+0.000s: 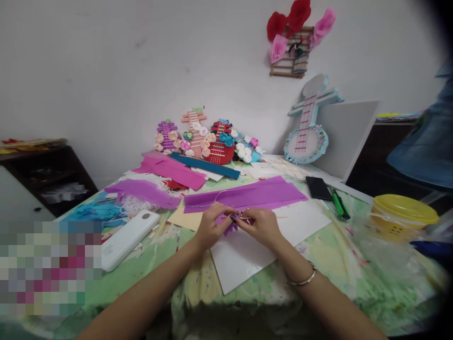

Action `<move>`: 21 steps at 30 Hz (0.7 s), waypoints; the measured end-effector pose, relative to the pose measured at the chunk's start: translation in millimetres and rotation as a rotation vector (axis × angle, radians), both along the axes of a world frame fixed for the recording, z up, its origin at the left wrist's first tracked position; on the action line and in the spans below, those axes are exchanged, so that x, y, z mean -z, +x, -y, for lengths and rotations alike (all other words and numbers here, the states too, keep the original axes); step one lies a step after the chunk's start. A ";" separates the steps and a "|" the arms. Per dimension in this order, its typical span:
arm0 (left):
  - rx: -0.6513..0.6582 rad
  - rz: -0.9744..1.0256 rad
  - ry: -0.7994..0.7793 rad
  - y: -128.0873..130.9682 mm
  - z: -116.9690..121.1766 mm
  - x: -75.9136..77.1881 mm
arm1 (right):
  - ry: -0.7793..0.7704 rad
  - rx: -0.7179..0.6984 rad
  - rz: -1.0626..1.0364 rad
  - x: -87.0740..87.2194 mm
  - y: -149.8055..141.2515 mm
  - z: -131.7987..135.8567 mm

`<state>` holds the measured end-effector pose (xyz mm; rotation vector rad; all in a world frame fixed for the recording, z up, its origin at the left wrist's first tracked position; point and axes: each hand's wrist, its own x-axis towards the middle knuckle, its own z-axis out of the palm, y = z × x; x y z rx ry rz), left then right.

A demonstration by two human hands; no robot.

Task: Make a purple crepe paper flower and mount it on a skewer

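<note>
My left hand (211,225) and my right hand (261,225) meet over a white sheet (247,257) near the middle of the table. Both pinch a small purple paper piece (230,225) between their fingertips, and a thin stick pokes out to the right of my right hand. A silver bangle sits on my right wrist. Just beyond my hands lies a long purple crepe paper strip (247,194), with a cream paper (186,219) under its left end.
A white power bank (127,238) lies left. More purple and pink paper (166,172) and small flower-decorated guitar crafts (205,139) stand at the back. A black phone (317,188), green pens (339,204) and a yellow lidded tub (403,215) are on the right. A large blue guitar craft (307,127) leans on the wall.
</note>
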<state>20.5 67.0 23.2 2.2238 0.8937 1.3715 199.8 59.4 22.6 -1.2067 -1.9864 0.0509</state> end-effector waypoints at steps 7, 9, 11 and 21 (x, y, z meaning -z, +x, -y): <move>0.166 0.337 -0.603 -9.0 -10.5 -7.9 | 0.040 -0.071 0.008 -0.1 0.4 1.3; 0.260 0.364 -0.730 -13.0 -13.1 -9.7 | 0.036 -0.093 -0.012 -0.4 0.8 1.6; 0.360 0.342 -0.816 -16.0 -13.7 -11.0 | 0.036 -0.126 -0.027 -0.3 1.1 1.9; 0.572 0.273 -0.874 -17.5 -13.6 -6.8 | 0.034 -0.267 -0.055 1.0 1.3 1.9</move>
